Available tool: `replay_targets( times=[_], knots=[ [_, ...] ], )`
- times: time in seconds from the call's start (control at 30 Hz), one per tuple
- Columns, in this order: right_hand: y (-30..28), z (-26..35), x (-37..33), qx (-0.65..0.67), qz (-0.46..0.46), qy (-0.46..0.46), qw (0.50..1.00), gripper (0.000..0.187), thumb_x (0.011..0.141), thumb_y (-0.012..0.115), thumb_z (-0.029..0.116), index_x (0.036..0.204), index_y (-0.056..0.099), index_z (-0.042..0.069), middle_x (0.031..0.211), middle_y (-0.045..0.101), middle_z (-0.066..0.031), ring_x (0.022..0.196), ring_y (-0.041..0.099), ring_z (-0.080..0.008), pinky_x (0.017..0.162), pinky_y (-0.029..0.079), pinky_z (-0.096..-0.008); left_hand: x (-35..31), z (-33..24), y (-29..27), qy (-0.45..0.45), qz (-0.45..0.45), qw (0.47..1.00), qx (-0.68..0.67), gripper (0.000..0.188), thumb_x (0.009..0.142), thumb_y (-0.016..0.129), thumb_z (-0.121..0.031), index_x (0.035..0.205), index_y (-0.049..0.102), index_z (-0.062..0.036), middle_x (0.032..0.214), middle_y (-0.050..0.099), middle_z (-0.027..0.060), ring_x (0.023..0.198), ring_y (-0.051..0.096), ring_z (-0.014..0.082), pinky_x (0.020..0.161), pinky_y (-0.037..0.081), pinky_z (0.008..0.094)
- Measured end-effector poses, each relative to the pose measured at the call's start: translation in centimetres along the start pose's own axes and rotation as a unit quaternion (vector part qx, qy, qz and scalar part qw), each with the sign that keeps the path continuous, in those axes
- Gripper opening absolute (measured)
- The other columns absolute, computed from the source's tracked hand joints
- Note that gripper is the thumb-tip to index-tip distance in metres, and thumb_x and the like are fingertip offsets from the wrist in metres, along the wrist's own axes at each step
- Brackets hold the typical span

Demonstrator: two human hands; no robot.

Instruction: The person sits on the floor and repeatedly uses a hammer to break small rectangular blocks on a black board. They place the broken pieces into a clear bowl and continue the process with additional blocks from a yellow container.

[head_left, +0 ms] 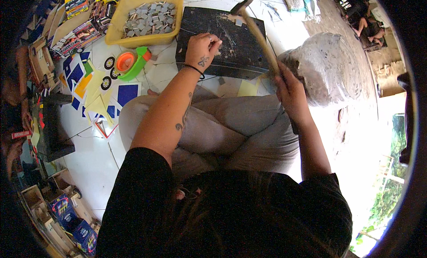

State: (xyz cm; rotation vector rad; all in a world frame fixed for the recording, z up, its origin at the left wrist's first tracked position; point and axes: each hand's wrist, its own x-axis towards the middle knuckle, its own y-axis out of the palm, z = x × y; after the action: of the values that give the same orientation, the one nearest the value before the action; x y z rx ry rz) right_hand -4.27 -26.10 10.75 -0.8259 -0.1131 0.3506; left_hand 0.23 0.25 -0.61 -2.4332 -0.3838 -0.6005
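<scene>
My right hand (292, 92) is closed round the wooden handle of a hammer (259, 34). The hammer slants up to the left, its dark metal head above the far edge of a black box (222, 67). Over the left part of this box is my left hand (203, 48), its fingers pinched together. Something small may be between the fingertips, but I cannot make it out. Thin nail-like pieces (223, 30) lie scattered on the worn box top, and a small grey square (239, 22) sits near its far edge.
Left of the box stands a yellow basin (112, 35) of small grey squares. Nearer are a green and orange container (141, 62), black toy wheels (106, 83) and paper cutouts (95, 100). A full plastic sack (327, 71) stands right. Another person's hand (26, 117) shows far left.
</scene>
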Motion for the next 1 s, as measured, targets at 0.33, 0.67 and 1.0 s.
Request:
replay_targets(
  times=[0.33, 0.67, 1.0],
  knots=[
    [-0.4, 2.5, -4.0, -0.113, 0.015, -0.097, 0.989, 0.042, 0.091, 0.049, 0.008, 0.132, 0.042, 0.006, 0.115, 0.056, -0.0226, 0.101, 0.058, -0.0392, 0.082, 0.049, -0.0409, 0.0, 0.1, 0.3, 0.068, -0.002, 0.995, 0.077, 0.013, 0.081, 0.066, -0.012, 0.075, 0.063, -0.0003, 0.070, 0.063, 0.0121, 0.059, 0.065, 0.0212, 0.055, 0.050, 0.0312],
    [-0.3, 1.9, -4.3, -0.082, -0.024, -0.092, 0.992, 0.039, 0.090, 0.050, 0.006, 0.129, 0.047, 0.006, 0.111, 0.058, -0.0228, 0.103, 0.058, -0.0371, 0.086, 0.047, -0.0380, -0.1, 0.1, 0.5, 0.044, -0.006, 0.997, 0.055, 0.012, 0.078, 0.067, -0.012, 0.074, 0.064, -0.0016, 0.068, 0.063, 0.0106, 0.060, 0.061, 0.0248, 0.059, 0.048, 0.0364],
    [-0.7, 2.0, -4.3, -0.063, -0.038, -0.096, 0.993, 0.041, 0.091, 0.050, 0.009, 0.132, 0.043, 0.006, 0.111, 0.058, -0.0222, 0.097, 0.060, -0.0362, 0.082, 0.048, -0.0387, -0.5, 0.6, 0.9, 0.015, 0.009, 0.999, 0.045, 0.012, 0.080, 0.066, -0.016, 0.082, 0.066, -0.0045, 0.074, 0.064, 0.0096, 0.068, 0.061, 0.0249, 0.068, 0.047, 0.0362]
  ],
)
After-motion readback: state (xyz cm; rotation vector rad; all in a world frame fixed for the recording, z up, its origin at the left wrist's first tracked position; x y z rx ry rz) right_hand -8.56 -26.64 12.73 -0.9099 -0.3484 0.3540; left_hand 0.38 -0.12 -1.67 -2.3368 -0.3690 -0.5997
